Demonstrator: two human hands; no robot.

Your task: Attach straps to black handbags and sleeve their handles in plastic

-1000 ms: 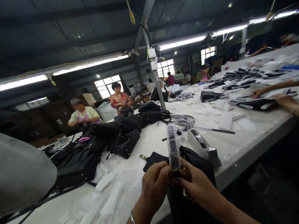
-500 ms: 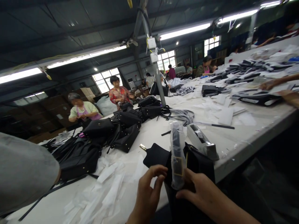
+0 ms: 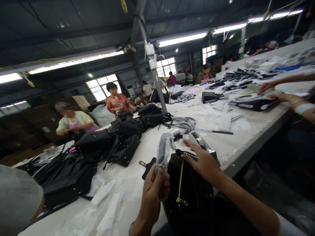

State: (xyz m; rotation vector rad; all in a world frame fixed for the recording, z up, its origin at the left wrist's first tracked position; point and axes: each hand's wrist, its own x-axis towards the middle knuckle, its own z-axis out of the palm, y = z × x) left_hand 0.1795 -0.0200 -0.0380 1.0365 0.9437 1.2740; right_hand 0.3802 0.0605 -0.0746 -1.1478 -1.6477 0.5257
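Note:
My left hand [image 3: 153, 188] is closed around a dark strap wrapped in clear plastic [image 3: 163, 149], which stands up from the fist with its top bent to the right. My right hand [image 3: 205, 164] reaches over the far rim of a black bag [image 3: 197, 203], its fingers stretched out and apart. Those fingertips are close to a tape dispenser [image 3: 201, 141]; whether they touch it I cannot tell. The bag's mouth gapes toward me, showing a gold zipper [image 3: 181, 180]. A flap with a gold clasp [image 3: 142, 163] sticks out behind my left hand.
Black bags [image 3: 123, 144] are heaped at the left of the white table [image 3: 228, 154], near white paper strips [image 3: 105, 193]. Bundled grey cords [image 3: 184, 124] lie by a metal post [image 3: 158, 88]. A co-worker's hands [image 3: 273, 91] work at the right; other people stand across the table.
The wrapped strap, earlier upright between both hands, is now in my left hand and bent over. My right hand has moved up and away from it toward the tape dispenser. The view has shifted.

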